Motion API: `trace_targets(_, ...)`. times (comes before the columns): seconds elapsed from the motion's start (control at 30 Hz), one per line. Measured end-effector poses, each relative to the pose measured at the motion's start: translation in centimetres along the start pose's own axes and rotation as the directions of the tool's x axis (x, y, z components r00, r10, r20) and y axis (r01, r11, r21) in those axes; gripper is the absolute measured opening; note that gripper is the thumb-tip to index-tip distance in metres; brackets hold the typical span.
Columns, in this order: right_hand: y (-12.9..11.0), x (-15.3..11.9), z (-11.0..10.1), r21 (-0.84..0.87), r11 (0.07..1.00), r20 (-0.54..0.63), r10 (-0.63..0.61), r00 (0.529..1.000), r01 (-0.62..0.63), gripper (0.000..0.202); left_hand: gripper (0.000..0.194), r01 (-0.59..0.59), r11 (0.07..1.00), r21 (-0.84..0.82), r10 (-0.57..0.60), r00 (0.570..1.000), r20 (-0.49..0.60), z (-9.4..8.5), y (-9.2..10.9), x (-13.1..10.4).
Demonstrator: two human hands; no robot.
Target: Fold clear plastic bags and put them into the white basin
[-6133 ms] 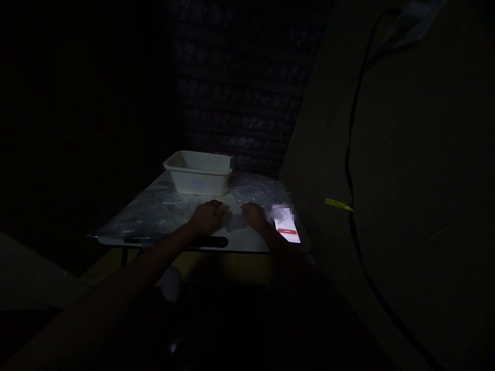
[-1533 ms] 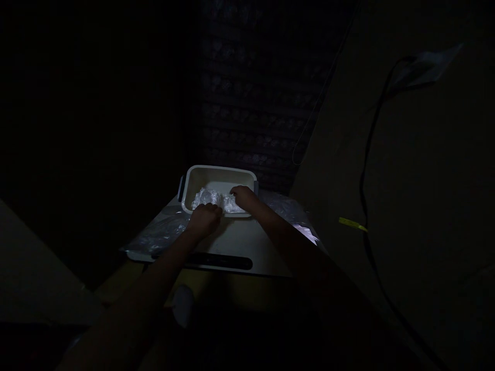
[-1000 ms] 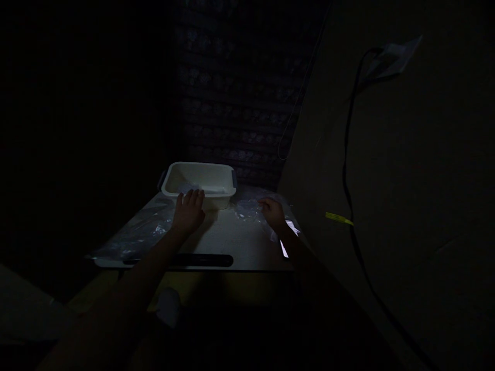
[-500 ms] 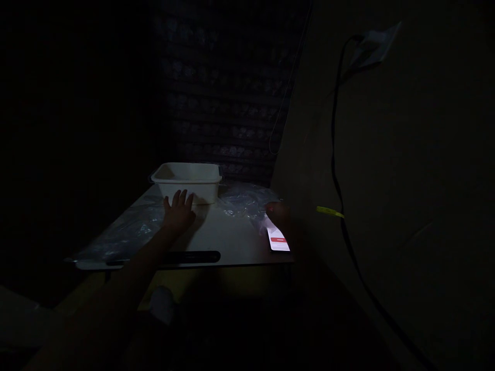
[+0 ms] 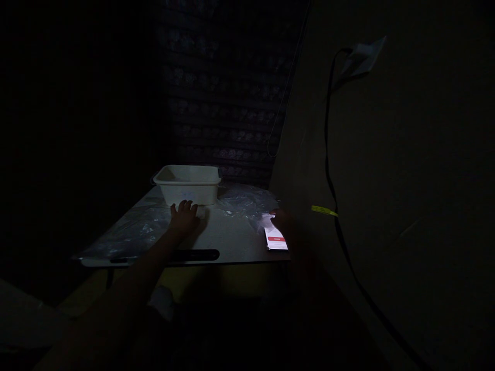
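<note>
My left hand (image 5: 184, 218) is just in front of a white plastic tub (image 5: 189, 193), its fingers apart and holding nothing. Whether the fingertips touch the tub or the table cannot be told. At the right end of the white table (image 5: 228, 237), my right hand (image 5: 283, 222) is over a phone (image 5: 277, 242) with a lit screen and a red bar on it. Darkness hides most of this hand's fingers, and any grip on the phone is unclear. Clear plastic film (image 5: 247, 201) lies beside the phone, towards the tub.
More clear plastic (image 5: 135, 229) covers the table's left side. A dark slot (image 5: 195, 255) runs along the front edge. On the right wall a black cable (image 5: 328, 165) with a yellow tag (image 5: 324, 211) hangs from a socket (image 5: 363, 56). The room is very dark.
My left hand has drawn slightly back from the tub's front wall. My right hand has shifted slightly down and right over the phone. The view has moved a little.
</note>
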State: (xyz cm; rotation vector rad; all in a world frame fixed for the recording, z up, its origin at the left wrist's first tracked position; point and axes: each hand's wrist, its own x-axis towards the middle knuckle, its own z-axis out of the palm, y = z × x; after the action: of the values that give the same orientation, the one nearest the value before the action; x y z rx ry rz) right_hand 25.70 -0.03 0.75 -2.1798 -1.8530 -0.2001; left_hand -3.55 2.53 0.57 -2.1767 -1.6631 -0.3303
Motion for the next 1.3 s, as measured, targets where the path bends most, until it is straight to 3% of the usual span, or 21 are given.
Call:
trace_targets(0.17,-1.1,0.2,-0.8,0.007,0.998,-0.075,0.063,0.995,-0.062,0.029,0.033,-0.055,0.998,-0.033,0.054,0.998,-0.022,-0.2,0.4,-0.1)
trace_targets(0.3,-2.9,0.8,-2.2,0.095,0.994,-0.106,-0.037,0.994,0.047,0.027,0.031,-0.079,0.987,-0.14,0.075,0.997,-0.031,-0.8,0.9,0.2)
trace_targets(0.4,-4.5,1.0,-3.4,0.222,0.963,-0.128,-0.127,0.984,0.153,0.022,0.034,-0.125,0.943,-0.307,0.104,0.991,-0.087,-1.4,2.0,0.6)
trace_targets(0.5,-6.2,0.7,-4.4,0.362,0.889,-0.163,-0.235,0.958,0.28,0.022,0.04,-0.163,0.796,-0.583,0.095,0.985,-0.146,-2.0,4.2,0.8)
trace_targets(0.6,-7.8,0.0,-4.8,0.414,0.828,-0.2,-0.323,0.925,0.379,0.021,0.044,-0.106,0.538,-0.836,0.049,0.994,-0.095,-2.6,6.7,0.7)
trace_targets(0.67,-8.6,-0.3,-4.8,0.4,0.813,-0.212,-0.368,0.905,0.424,0.02,0.039,-0.063,0.401,-0.914,0.029,0.998,-0.056,-2.9,8.0,0.8)
trace_targets(0.73,-9.1,-0.5,-4.8,0.385,0.804,-0.215,-0.399,0.891,0.453,0.02,0.037,-0.021,0.356,-0.934,-0.005,1.0,-0.024,-3.0,8.5,0.8)
trace_targets(0.8,-9.2,-0.6,-4.8,0.387,0.798,-0.237,-0.397,0.887,0.461,0.021,0.041,0.028,0.404,-0.914,-0.056,0.998,0.005,-2.8,8.4,0.9)
trace_targets(0.87,-9.0,-0.5,-4.8,0.405,0.797,-0.275,-0.362,0.891,0.449,0.022,0.043,0.047,0.508,-0.86,-0.08,0.997,0.007,-2.4,7.8,1.0)
trace_targets(0.97,-8.3,-0.2,-4.6,0.444,0.79,-0.346,-0.284,0.894,0.422,0.024,0.03,0.03,0.648,-0.761,-0.038,0.999,0.007,-1.8,6.2,1.0)
trace_targets(1.03,-7.7,0.1,-4.2,0.476,0.773,-0.389,-0.242,0.889,0.419,0.024,0.025,0.048,0.677,-0.735,-0.027,0.999,0.041,-1.7,5.2,1.1)
trace_targets(1.17,-6.4,0.7,-3.0,0.569,0.706,-0.431,-0.181,0.884,0.422,0.019,0.022,0.136,0.598,-0.79,-0.117,0.99,0.082,-1.8,3.4,1.5)
trace_targets(1.23,-6.0,1.0,-2.4,0.639,0.654,-0.423,-0.141,0.895,0.405,0.017,0.021,0.193,0.502,-0.843,-0.185,0.976,0.113,-1.8,2.7,1.6)
trace_targets(1.3,-5.8,1.4,-2.1,0.737,0.577,-0.382,-0.071,0.921,0.351,0.015,0.021,0.242,0.349,-0.905,-0.227,0.959,0.169,-1.8,2.2,1.6)
